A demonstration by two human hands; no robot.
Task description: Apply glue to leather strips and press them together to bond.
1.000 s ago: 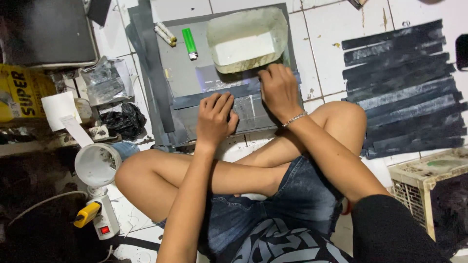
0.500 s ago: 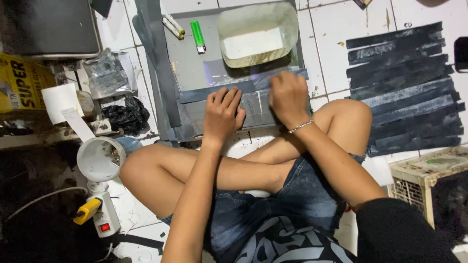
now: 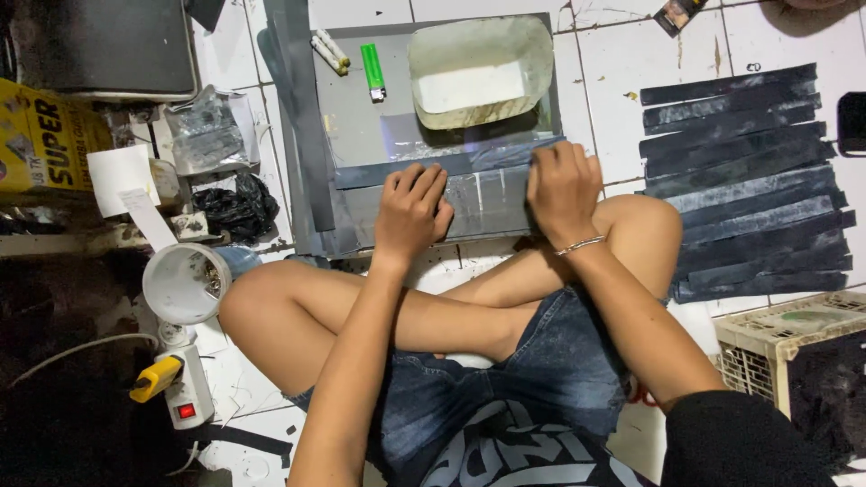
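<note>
White floor tiles [image 3: 613,54] with dark grout lines run under everything, and I sit cross-legged on them, my knees pointing left and right. Seen from my head, a grey board [image 3: 352,117] lies flat just ahead of my shins, its near edge almost at my legs. A dark strip [image 3: 469,162] runs across the board from left to right, tilted slightly upward at its right end. My left hand [image 3: 410,212] rests on the board below the strip, fingers pressed together and curled under, knuckles up. My right hand [image 3: 564,185] presses down on the strip's right end at the board's right edge, fingers close together and bent over it; whether they pinch it I cannot tell.

At the far side of the board sits a pale rectangular tub [image 3: 478,68], with a green lighter [image 3: 373,70] and two small pale sticks [image 3: 329,52] to its left. Open tile shows only in a narrow band right of the board, before a stack of dark strips [image 3: 749,189] laid side by side. A pale crate [image 3: 785,338] stands by my right knee.

On the left the floor is crowded: a yellow carton [image 3: 41,135] with dark lettering, a white paper slip [image 3: 117,176], a crumpled clear bag [image 3: 203,131], a black bag [image 3: 236,206], a white cup [image 3: 180,284], and a white power strip [image 3: 185,397] holding a yellow plug.
</note>
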